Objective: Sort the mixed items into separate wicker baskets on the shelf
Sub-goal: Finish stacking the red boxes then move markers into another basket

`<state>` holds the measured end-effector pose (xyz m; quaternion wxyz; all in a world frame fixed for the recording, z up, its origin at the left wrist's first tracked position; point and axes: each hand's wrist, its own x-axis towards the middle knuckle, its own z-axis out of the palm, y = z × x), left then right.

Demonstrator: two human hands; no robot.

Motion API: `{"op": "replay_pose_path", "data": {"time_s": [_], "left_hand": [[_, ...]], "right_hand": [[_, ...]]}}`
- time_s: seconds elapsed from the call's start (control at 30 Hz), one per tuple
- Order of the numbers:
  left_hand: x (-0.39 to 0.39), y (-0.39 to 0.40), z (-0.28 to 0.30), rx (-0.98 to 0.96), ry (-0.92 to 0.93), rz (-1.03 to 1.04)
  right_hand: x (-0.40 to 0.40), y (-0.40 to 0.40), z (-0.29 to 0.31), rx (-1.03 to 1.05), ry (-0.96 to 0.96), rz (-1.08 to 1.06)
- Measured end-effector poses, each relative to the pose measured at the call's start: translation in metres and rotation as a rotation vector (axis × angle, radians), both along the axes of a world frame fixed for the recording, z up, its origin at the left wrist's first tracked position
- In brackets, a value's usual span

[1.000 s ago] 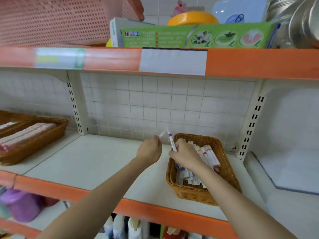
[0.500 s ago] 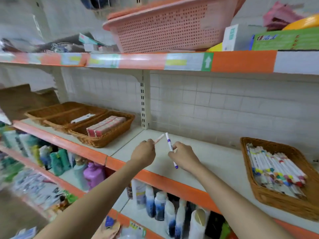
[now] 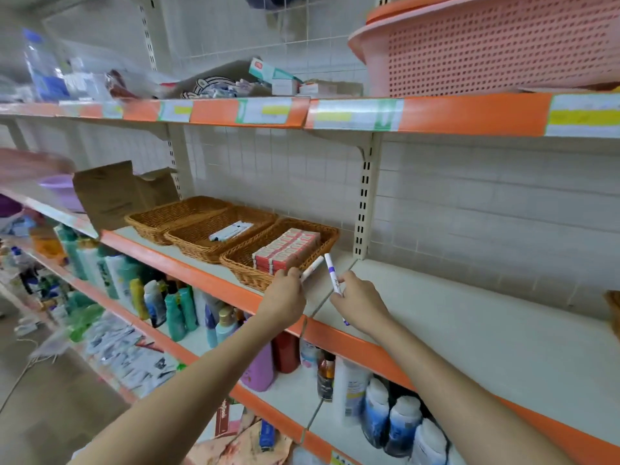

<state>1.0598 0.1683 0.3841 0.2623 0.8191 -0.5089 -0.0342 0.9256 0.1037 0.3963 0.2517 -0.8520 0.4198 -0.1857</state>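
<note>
Orange-edged shelf (image 3: 345, 333) just below both grips, carrying step in hand: pens lifted clear and headed for a basket. Left hand (image 3: 285, 298) curled round a pale pink-tinted pen (image 3: 312, 268), tip angled up and away; right hand (image 3: 360, 303) pinching a white pen with a purple band (image 3: 332, 273), nearly upright, fingers closed tight on the barrel. Just beyond the left grip, nearest wicker basket (image 3: 245, 273) packed with red-and-white boxes (image 3: 285, 251); farther left, middle wicker basket (image 3: 198, 241) holding one white packet (image 3: 231, 230); farthest wicker basket (image 3: 157, 218) apparently bare. Next, probably: pick the basket meant for pens, reach over its rim, loosen fingers low inside
</note>
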Motion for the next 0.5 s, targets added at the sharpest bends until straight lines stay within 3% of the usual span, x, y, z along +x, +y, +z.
{"op": "replay_pose_path", "data": {"time_s": [0.5], "left_hand": [[0.144, -0.056, 0.025, -0.071, -0.013, 0.163]], "right_hand": [[0.153, -0.079, 0.015, -0.066, -0.039, 0.114]]}}
